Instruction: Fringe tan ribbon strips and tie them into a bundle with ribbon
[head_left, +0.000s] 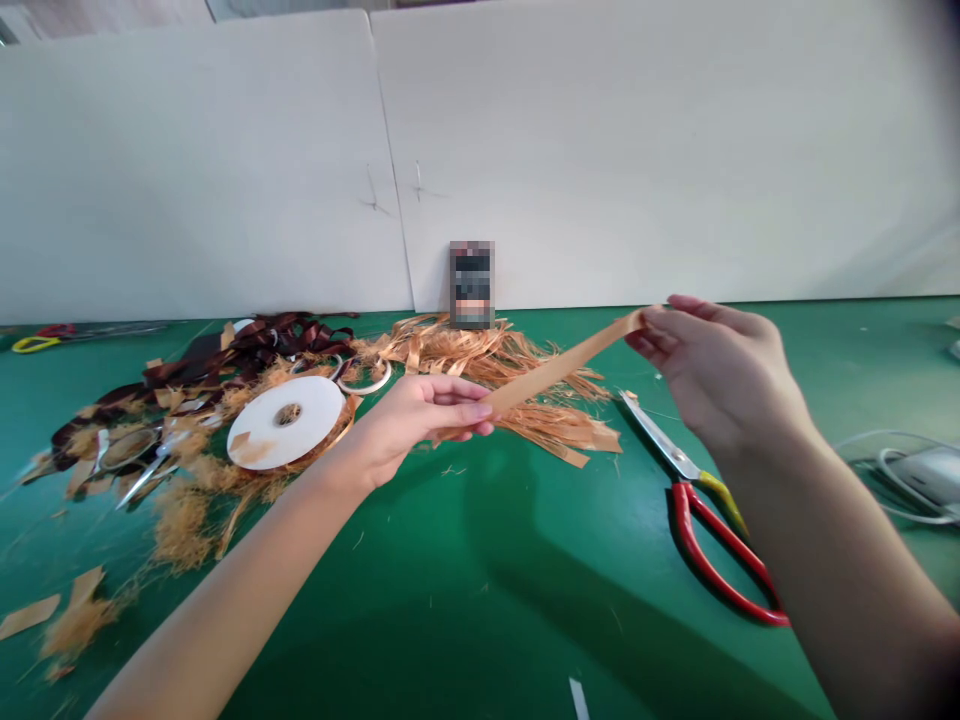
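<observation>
A tan strip of ribbon (562, 370) is stretched between my two hands above the green table. My left hand (439, 412) pinches its lower left end between thumb and fingers. The upper right end is held in the fingertips of my right hand (712, 355). Behind and below the strip lie frayed tan ribbon pieces (555, 430), bunched with their fringes spread. Large scissors (682, 470) with red and yellow handles rest under my right forearm, blades pointing away and slightly left; part of the handle is hidden by the arm.
Left of my hands, a white ribbon spool (285, 420) lies among tan fluff and dark brown ribbon (255, 355). Small scissors (154, 465) are in that pile. White boards (600, 150) stand along the back, with a pixelated upright object (472, 285) before them. A white device with a cable (926, 475) sits right.
</observation>
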